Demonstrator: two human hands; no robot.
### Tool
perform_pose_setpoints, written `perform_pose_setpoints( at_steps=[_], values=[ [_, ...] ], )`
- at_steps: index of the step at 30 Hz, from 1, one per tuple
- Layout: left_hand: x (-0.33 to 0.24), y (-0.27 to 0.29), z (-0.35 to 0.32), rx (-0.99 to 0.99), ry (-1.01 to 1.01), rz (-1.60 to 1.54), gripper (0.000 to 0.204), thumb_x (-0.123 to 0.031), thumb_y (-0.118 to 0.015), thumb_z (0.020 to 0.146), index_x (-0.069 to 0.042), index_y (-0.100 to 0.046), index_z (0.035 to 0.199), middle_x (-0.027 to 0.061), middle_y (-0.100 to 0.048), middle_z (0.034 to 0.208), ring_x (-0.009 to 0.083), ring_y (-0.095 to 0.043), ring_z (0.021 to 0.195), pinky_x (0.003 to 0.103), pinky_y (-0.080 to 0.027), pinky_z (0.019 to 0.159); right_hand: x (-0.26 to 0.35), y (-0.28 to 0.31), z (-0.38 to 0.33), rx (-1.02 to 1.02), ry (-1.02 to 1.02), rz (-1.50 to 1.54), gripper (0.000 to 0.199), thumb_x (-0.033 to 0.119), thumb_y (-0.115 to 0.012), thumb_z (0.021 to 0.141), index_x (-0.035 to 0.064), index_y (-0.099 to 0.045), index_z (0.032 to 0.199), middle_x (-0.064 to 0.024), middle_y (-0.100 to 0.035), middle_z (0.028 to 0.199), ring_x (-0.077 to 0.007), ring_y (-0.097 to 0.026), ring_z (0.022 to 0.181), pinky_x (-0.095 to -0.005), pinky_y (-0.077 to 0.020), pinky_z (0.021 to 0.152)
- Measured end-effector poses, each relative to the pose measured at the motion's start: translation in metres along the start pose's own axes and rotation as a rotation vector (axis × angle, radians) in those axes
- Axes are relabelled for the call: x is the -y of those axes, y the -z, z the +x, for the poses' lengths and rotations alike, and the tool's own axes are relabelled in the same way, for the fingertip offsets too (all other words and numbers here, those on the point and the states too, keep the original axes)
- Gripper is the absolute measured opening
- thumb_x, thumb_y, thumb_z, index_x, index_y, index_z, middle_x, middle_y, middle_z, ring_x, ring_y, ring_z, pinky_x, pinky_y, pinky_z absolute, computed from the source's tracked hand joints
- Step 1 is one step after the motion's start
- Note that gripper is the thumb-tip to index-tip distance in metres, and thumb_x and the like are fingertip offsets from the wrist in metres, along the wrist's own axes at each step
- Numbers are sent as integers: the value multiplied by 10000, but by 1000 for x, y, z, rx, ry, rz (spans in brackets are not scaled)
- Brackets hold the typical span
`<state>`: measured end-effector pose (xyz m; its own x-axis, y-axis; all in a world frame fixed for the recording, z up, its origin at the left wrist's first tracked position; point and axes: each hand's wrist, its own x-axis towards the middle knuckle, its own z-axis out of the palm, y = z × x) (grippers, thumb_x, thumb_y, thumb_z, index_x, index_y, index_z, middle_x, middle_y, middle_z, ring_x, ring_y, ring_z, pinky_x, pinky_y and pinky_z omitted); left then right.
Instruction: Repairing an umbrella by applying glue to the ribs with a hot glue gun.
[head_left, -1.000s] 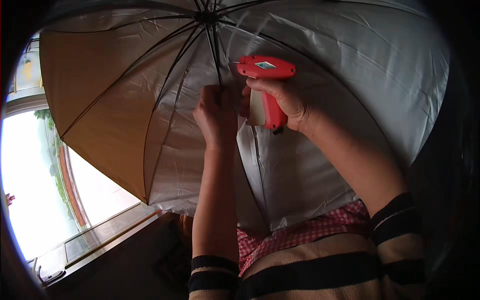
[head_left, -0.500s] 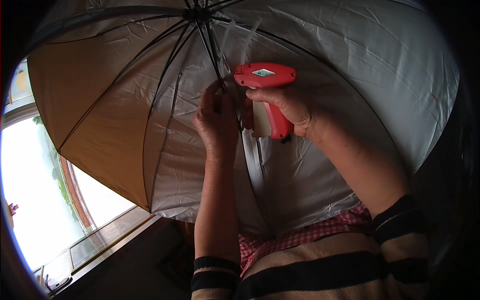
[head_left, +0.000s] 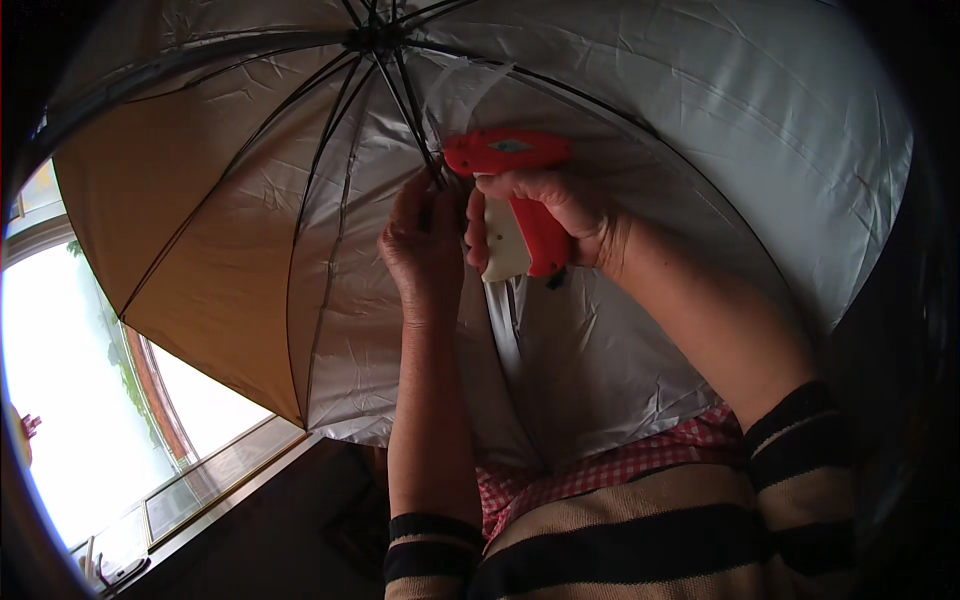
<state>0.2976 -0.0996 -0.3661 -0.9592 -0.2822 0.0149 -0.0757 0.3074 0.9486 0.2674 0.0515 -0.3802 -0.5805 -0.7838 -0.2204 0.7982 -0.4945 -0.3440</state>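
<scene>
Nearest us: a striped sweater [head_left: 640, 535] in tan and black, its cuffs pushed up both forearms.
Over the lap: a red-and-white checked cloth [head_left: 590, 475] shows between the sweater and the canopy's lower edge.
In our way: both forearms cross the canopy, and the left one covers a long stretch of it; the fingers also hide the spot where tool and rib come together.
Right grip [head_left: 575, 208]: wrapped round the handle of a red pistol-shaped tool [head_left: 510, 150], thumb just under the head, fingers bent over the cream lever [head_left: 505, 235].
Left grip [head_left: 425, 250]: fingers and thumb drawn in, pinching the lower part of a dark rib [head_left: 412, 120]; we cannot make out the fingertips fully in the shadow.
Tool's place: centre of our view, head level, nose just beside the left fingertips; we cannot tell whether it touches the rib.
Behind the hands: the open umbrella's canopy [head_left: 630, 330], silvery inside and creased, with brownish panels on the left.
Above the tool: two pale translucent strips [head_left: 487, 92], then the black hub [head_left: 377, 38] where the ribs meet.
Farthest left: a bright window [head_left: 60, 370], greenery [head_left: 128, 375] beyond, and a framed panel [head_left: 215, 475] along its lower edge.
</scene>
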Motion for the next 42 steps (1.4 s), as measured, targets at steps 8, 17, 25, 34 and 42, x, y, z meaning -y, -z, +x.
perform_pose_setpoints(
  at_steps=[8,17,25,34,42],
  values=[
    [1,0,1,1,5,-36,285,2,-586,823,15,-575,1108,22,-636,914,65,-567,783,214,-470,709,2,-3,-1,-5,7,-1,312,292,-565,826,-13,-578,890,-133,-637,805,-259,-641,735,-392,-512,720],
    [7,-5,1,43,-27,-254,303,20,-586,823,22,-563,1125,16,-621,934,68,-558,782,224,-472,694,10,-10,-1,-82,-42,-7,251,243,-600,809,1,-576,869,-124,-628,775,-255,-641,711,-389,-523,678],
    [0,-11,6,-71,-143,103,252,-16,-530,825,-8,-604,1066,28,-623,792,110,-555,662,253,-469,633,33,-30,3,-300,-82,-481,227,225,-614,811,7,-573,857,-126,-629,772,-257,-642,671,-390,-540,644],
    [-14,44,27,-100,-527,756,158,-132,-526,812,-73,-606,935,143,-612,828,340,-594,757,420,-467,645,90,-34,-79,-193,61,-551,311,293,-573,838,4,-582,954,-139,-634,882,-254,-644,809,-383,-520,760],
    [-2,-9,-12,-232,-219,601,318,-248,-675,757,-52,-508,945,211,-480,1018,398,-504,953,455,-441,783,-48,9,-59,-300,321,-326,291,268,-589,837,17,-567,983,-112,-626,830,-222,-632,764,-354,-514,695]
  ],
)
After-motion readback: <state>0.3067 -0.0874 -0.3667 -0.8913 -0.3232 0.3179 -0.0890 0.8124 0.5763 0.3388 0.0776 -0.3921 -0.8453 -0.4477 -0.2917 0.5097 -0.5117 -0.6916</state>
